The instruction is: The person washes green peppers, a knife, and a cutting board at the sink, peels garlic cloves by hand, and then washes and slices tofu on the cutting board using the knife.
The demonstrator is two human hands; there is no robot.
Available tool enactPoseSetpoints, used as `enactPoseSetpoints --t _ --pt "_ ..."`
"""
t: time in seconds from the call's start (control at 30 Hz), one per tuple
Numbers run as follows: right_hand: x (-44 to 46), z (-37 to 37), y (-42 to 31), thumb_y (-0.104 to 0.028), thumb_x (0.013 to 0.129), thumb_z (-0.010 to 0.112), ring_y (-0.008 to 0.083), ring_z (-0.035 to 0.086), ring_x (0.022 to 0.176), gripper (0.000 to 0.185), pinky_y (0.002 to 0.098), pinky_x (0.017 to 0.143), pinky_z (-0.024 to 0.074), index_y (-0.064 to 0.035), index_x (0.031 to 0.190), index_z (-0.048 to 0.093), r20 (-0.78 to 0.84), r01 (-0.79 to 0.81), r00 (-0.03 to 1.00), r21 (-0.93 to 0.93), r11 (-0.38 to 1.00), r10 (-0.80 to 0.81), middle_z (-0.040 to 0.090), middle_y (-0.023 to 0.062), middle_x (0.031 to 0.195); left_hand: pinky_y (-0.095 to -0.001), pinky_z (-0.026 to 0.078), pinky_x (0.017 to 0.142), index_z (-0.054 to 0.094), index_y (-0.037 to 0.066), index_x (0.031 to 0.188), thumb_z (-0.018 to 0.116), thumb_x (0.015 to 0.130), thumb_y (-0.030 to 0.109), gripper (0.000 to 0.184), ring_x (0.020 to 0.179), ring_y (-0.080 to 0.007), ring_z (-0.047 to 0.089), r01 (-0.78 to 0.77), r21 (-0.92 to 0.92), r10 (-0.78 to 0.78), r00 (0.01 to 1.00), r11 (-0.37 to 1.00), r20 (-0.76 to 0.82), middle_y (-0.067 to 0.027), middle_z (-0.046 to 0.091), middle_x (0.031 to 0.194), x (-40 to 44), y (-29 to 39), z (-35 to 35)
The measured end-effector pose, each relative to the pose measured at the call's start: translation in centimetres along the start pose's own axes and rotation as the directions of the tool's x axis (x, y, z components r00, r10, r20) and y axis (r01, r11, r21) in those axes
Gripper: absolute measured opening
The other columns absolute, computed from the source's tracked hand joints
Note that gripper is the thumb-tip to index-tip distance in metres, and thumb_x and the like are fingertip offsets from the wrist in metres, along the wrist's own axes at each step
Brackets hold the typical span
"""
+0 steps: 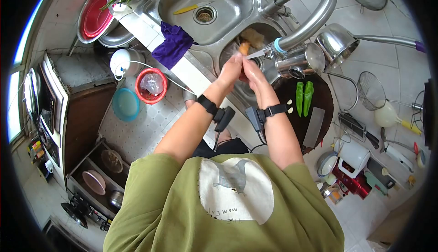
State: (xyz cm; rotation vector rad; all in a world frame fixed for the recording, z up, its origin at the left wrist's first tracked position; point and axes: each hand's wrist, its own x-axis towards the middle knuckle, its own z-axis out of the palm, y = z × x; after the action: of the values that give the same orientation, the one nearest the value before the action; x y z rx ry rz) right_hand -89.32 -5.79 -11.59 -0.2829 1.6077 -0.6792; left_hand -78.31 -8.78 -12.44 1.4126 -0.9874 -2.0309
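Note:
My left hand (231, 70) and my right hand (252, 72) meet under the tap, over the smaller sink basin (223, 59). The fingers of both are curled and close together; what lies between them is hidden. Just beyond the left fingertips shows an orange piece (244, 48), too small to name surely. Behind it in the basin is a tan, sponge-like lump (253, 38). The steel tap (315, 17) arches over from the right, and a whitish stream from its nozzle (269, 52) reaches my fingers. Each wrist wears a black strap with a small device.
A yellow-handled knife (186, 9) lies in the larger basin (159, 12). A purple cloth (172, 45) drapes over the counter edge. Right of the sink, a round dark board (286, 126) holds two green peppers (304, 99), garlic cloves and a cleaver (314, 128). Steel pots (336, 46) stand behind.

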Motion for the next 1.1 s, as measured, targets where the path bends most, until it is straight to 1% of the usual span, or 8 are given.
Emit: enactPoseSetpoints --t 0.07,0.2,0.27,0.5,0.6,0.67,0.83,1.1 --pt "-1.4 -0.5 -0.6 -0.057 0.108 0.039 0.0105 0.052 0.064 0.052 0.0296 0.057 0.0414 -0.0142 0.095 0.065 0.049 0.059 0.997 -0.118 0.991 -0.053 0.058 -0.0016 0.073 -0.0331 0.054 0.084 0.062 0.001 0.131 0.036 0.115 0.040 0.050 0.097 -0.0191 0.068 0.366 -0.185 -0.267 0.872 0.912 0.410 -0.0119 0.072 0.111 1.2 0.4 -2.1" --pt "-2.9 -1.3 -0.3 -0.056 0.107 0.041 0.0116 0.050 0.057 0.057 0.0283 0.051 0.0371 -0.0045 0.099 0.064 0.037 0.199 0.977 -0.508 0.838 -0.209 0.056 0.0010 0.068 -0.0388 0.055 0.094 0.062 -0.002 0.121 0.032 0.115 0.044 0.055 0.105 -0.0244 0.067 0.471 -0.327 -0.230 0.793 0.820 0.565 -0.0140 0.068 0.109 2.3 -0.2 -1.8" --pt "-5.2 -1.0 -0.1 -0.046 0.105 0.042 0.0257 0.069 0.069 0.055 0.0422 0.069 0.0520 0.0031 0.103 0.066 0.083 0.229 0.972 -0.533 0.815 -0.219 0.069 0.0112 0.074 -0.0392 0.057 0.094 0.058 -0.004 0.123 0.035 0.115 0.043 0.054 0.105 -0.0252 0.068 0.499 -0.331 -0.284 0.803 0.801 0.524 -0.0137 0.066 0.106 1.6 1.2 -0.9" --pt "-7.8 -3.8 2.1 -0.056 0.106 0.043 0.0268 0.072 0.087 0.063 0.0379 0.084 0.0551 0.0020 0.116 0.066 -0.046 0.178 0.944 -0.761 0.624 -0.326 0.071 0.0187 0.090 -0.0369 0.059 0.078 0.055 0.005 0.128 0.050 0.112 0.032 0.032 0.087 -0.0245 0.067 0.396 -0.463 -0.305 0.916 0.793 0.262 -0.0132 0.066 0.106 1.9 -0.2 0.4" --pt "-2.8 -4.0 2.4 -0.051 0.105 0.055 0.0277 0.069 0.099 0.057 0.0394 0.094 0.0524 0.0008 0.129 0.063 -0.114 0.346 0.911 -0.315 0.884 -0.397 0.072 0.0150 0.101 -0.0381 0.059 0.083 0.053 0.009 0.133 0.052 0.110 0.020 0.026 0.093 -0.0241 0.068 0.250 -0.352 -0.064 0.884 0.902 0.463 -0.0124 0.066 0.109 2.1 -3.1 0.4" --pt "-1.0 -1.3 2.4 -0.044 0.104 0.059 0.0251 0.068 0.100 0.056 0.0396 0.093 0.0524 0.0016 0.135 0.059 -0.096 0.320 0.945 0.059 0.946 -0.313 0.072 0.0129 0.105 -0.0378 0.058 0.091 0.049 0.011 0.139 0.054 0.106 0.009 0.033 0.106 -0.0218 0.067 0.195 -0.424 -0.059 0.948 0.884 0.313 -0.0092 0.067 0.114 0.1 -2.6 1.8" --pt "2.2 -0.4 -1.0 -0.050 0.101 0.060 0.0242 0.064 0.104 0.060 0.0380 0.088 0.0516 0.0065 0.124 0.062 -0.196 0.172 0.949 -0.336 0.926 -0.247 0.068 0.0148 0.115 -0.0331 0.054 0.075 0.040 0.015 0.155 0.055 0.105 0.009 0.052 0.086 -0.0151 0.062 0.039 -0.001 -0.038 0.972 0.999 0.230 -0.0054 0.062 0.104 -3.0 -0.4 0.6" --pt "7.9 -3.7 -0.5 -0.044 0.106 0.057 0.0217 0.064 0.081 0.040 0.0381 0.071 0.0569 -0.0052 0.102 0.063 -0.243 0.381 0.917 0.300 0.875 -0.316 0.061 0.0075 0.084 -0.0305 0.051 0.079 0.024 0.024 0.167 0.060 0.101 0.005 0.077 0.087 -0.0128 0.057 0.011 0.021 -0.017 0.953 1.000 0.304 -0.0040 0.061 0.106 -4.2 0.8 0.1"
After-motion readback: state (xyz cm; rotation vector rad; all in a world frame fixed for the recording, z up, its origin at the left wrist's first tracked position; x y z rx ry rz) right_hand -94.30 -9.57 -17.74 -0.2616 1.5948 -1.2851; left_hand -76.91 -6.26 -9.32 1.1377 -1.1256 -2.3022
